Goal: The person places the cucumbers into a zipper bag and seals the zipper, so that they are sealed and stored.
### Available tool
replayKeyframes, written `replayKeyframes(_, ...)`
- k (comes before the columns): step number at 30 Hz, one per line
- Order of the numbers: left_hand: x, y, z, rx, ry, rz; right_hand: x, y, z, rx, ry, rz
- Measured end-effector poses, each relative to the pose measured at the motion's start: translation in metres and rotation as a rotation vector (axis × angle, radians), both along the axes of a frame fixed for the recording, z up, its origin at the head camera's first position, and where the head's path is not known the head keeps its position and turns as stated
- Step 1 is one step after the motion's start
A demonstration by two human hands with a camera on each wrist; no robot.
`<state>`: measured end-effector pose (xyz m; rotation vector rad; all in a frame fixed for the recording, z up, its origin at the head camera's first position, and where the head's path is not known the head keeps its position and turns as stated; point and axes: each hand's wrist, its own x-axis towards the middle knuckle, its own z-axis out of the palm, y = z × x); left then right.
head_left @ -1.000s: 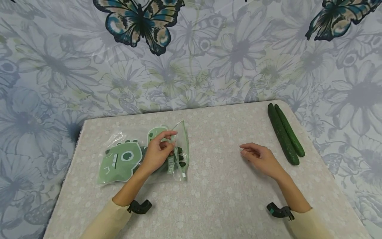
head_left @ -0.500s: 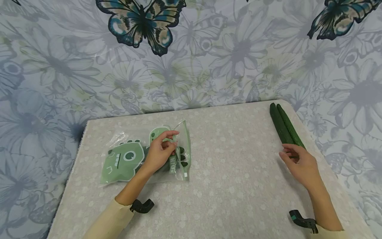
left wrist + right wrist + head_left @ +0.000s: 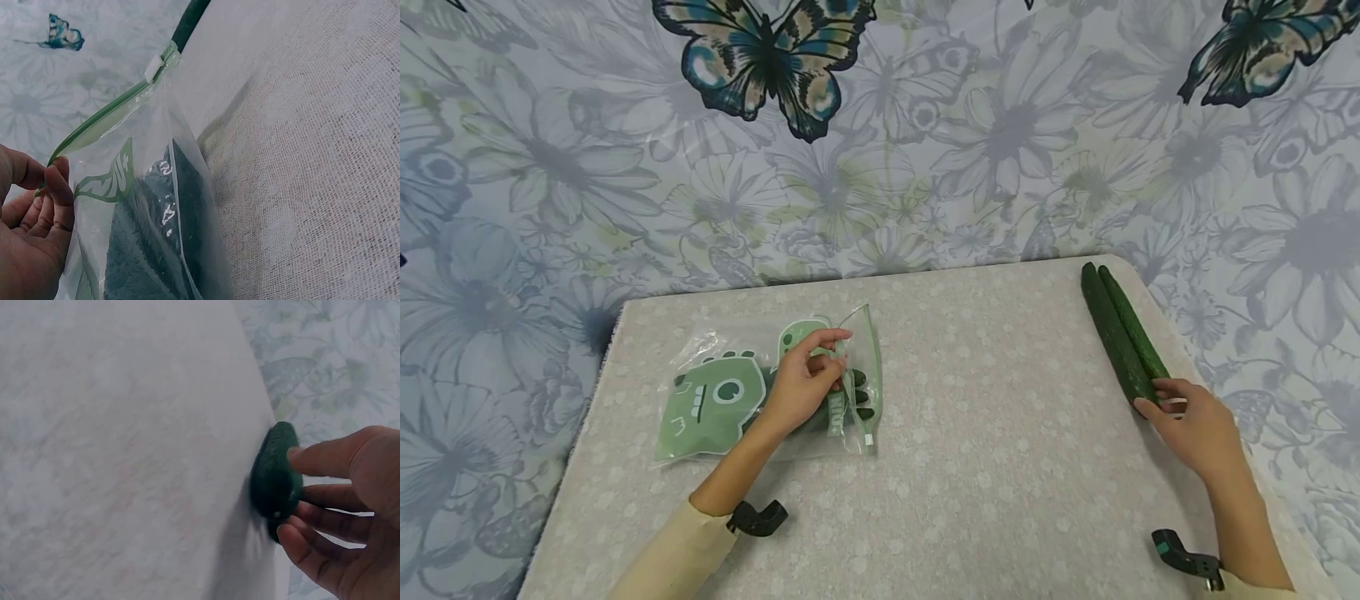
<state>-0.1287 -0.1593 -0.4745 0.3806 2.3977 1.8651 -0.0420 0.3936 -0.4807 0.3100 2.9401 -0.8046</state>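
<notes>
A clear zip bag (image 3: 707, 417) printed with a green dinosaur lies flat at the left of the table. My left hand (image 3: 805, 383) pinches the edge of its mouth between thumb and fingers. The white slider (image 3: 154, 69) sits at the far end of the green zip strip in the left wrist view. Dark green shapes (image 3: 150, 244) show through the plastic; their kind is unclear. Two long cucumbers (image 3: 1108, 333) lie side by side at the right. Around their near ends curls my right hand (image 3: 1202, 429), its thumb against the left cucumber (image 3: 275, 478); whether the fingers take both is partly hidden.
A pale patterned cloth covers the table (image 3: 985, 467). Behind its far edge hangs a floral curtain (image 3: 925, 167) with butterflies. The cucumbers lie close to the table's right edge. A black wrist camera (image 3: 756, 518) sits on each forearm.
My right hand has moved right from mid-table, over the cucumbers and down to their near ends, where its fingers now close in. The left hand keeps its pinch on the zip bag.
</notes>
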Motion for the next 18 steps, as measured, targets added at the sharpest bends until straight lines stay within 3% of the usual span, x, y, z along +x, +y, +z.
replayKeyframes(4, 0.000, -0.001, 0.001, 0.003, -0.009, 0.006, -0.001, 0.004, -0.007, 0.044, -0.045, 0.013)
replayKeyframes(10, 0.000, -0.001, 0.001, -0.001, -0.007, 0.010, 0.000, 0.005, -0.014, 0.037, 0.011, 0.007)
replayKeyframes(14, 0.000, -0.001, 0.001, -0.003, -0.006, 0.011, 0.001, 0.003, -0.012, -0.007, 0.031, -0.047)
replayKeyframes(18, 0.001, -0.001, 0.001, -0.005, -0.006, 0.009, 0.002, 0.000, -0.004, -0.115, 0.085, -0.156)
